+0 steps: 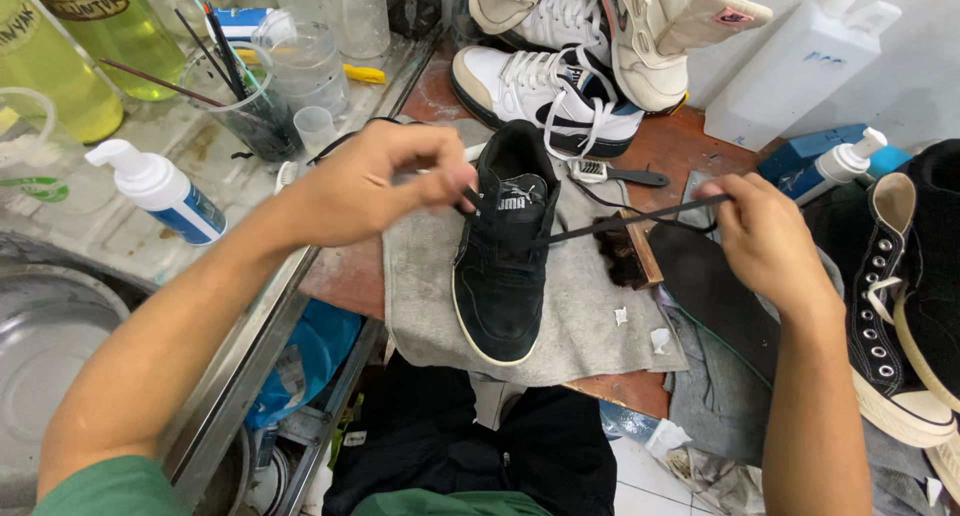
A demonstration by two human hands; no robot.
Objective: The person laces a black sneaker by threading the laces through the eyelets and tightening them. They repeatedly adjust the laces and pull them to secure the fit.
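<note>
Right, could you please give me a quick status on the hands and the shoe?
Left hand pinching lace at black shoe. Right hand pulling black lace taut. Brush beside shoe.

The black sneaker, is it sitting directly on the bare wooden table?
No, the black sneaker rests on a grey towel spread over the wooden table.
</note>
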